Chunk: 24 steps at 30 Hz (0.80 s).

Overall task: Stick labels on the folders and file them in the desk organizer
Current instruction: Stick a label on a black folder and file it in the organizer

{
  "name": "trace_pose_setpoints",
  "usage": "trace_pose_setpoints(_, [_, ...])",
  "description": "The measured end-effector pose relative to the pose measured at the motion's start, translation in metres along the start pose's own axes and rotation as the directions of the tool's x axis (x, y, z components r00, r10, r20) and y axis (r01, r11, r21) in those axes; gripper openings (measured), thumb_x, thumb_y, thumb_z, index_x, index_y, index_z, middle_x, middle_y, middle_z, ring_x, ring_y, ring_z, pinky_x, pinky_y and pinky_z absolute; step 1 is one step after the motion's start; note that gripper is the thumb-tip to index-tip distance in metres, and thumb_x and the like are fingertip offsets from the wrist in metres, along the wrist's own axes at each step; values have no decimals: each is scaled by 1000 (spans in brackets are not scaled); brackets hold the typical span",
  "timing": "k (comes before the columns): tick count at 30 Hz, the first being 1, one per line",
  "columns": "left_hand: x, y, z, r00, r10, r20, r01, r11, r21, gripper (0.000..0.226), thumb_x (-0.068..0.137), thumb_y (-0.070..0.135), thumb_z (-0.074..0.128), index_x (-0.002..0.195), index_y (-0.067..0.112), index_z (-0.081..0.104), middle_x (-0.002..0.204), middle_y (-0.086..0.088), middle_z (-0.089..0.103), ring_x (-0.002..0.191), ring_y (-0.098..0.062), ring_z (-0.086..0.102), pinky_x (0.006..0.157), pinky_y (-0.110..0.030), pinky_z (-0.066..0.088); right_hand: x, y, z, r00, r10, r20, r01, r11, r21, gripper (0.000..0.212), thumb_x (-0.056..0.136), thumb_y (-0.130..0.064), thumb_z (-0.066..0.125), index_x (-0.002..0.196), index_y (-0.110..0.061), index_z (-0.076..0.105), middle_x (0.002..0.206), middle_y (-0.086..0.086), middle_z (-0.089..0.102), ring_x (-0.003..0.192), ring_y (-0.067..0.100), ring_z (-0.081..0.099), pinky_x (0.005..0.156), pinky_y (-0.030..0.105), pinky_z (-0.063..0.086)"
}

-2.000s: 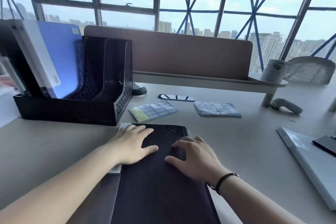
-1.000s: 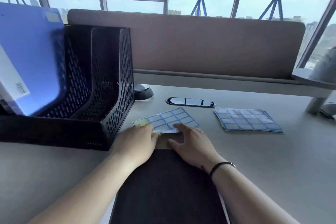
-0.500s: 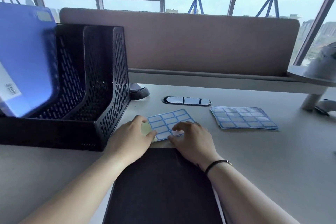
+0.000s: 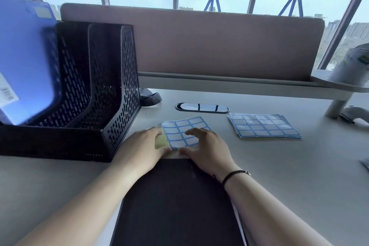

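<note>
A black folder (image 4: 177, 203) lies flat on the desk in front of me. Just beyond its far edge lies a sheet of blue-bordered labels (image 4: 182, 131) with a bare yellowish strip at its left. My left hand (image 4: 142, 147) rests on the sheet's left edge, thumb at its near corner. My right hand (image 4: 205, 149) lies over the sheet's right part, fingertips curved down onto the labels. The black mesh desk organizer (image 4: 111, 106) stands at the left with a blue folder (image 4: 26, 62) upright in it.
A second stack of label sheets (image 4: 263, 126) lies to the right. A cable port (image 4: 202, 107) sits behind the sheets, under a raised shelf (image 4: 239, 86) with a brown divider panel. A white cylinder (image 4: 351, 66) stands on the shelf's right end.
Both hands went from lying flat on the black folder forward to the label sheet. The sheet now lies closer to the folder's far edge, under my fingers.
</note>
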State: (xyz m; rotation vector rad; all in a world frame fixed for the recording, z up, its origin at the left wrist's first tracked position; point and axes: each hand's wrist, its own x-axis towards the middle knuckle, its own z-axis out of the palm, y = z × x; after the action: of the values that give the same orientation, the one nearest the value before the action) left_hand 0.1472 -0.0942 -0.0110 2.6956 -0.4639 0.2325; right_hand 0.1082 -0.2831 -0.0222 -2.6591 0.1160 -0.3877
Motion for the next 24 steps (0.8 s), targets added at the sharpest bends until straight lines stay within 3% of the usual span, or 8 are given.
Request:
trace_pose_setpoints(3, [-2,4,-2,997,77,-28,-73,991,114,45,92,57,59,128,31,56,126,5,67,113,-21,63,85,-34,51,-1,0,0,1000,-1,-8,1,1000,-1,55,78,-56,69,128,-35,59,130,-11,61,121,13,54,96,28,42])
trace_pose_setpoints(9, [-1,1,0,997,65,-48,-61,995,79,47,93,63,50,128,31,53,119,1,69,105,-24,66,80,-35,52,0,0,2,1000,-13,-17,13,1000,-18,50,80,-55,67,125,-36,61,127,-13,61,119,12,54,98,30,42])
trace_pose_setpoints(13, [-2,0,0,996,62,-66,-60,998,33,50,91,68,48,126,33,54,117,4,69,102,-22,66,78,-35,52,-1,0,4,996,-48,-71,43,997,-61,28,86,-41,61,113,-35,68,117,-13,68,112,13,58,96,32,41])
trace_pose_setpoints(16, [-2,-1,1,999,36,-40,-38,998,-48,51,89,71,48,126,36,52,123,9,66,106,-17,64,85,-37,53,-1,0,7,986,-76,-148,63,994,-90,16,87,-32,57,96,-31,71,100,-11,72,97,16,63,86,32,43])
trace_pose_setpoints(20, [-1,-2,2,998,-15,-54,6,988,-157,54,88,68,54,130,33,51,123,6,64,109,-17,62,89,-37,52,0,1,7,971,-84,-223,69,995,-75,13,85,-29,59,90,-27,71,93,-9,70,88,19,63,74,30,42])
trace_pose_setpoints(24, [1,-2,-1,985,-142,-101,97,926,-365,67,87,67,55,140,27,43,140,2,54,125,-19,53,100,-38,46,-1,-1,4,951,-80,-298,69,996,-47,7,83,-26,61,83,-25,67,89,-8,67,80,23,61,63,31,41])
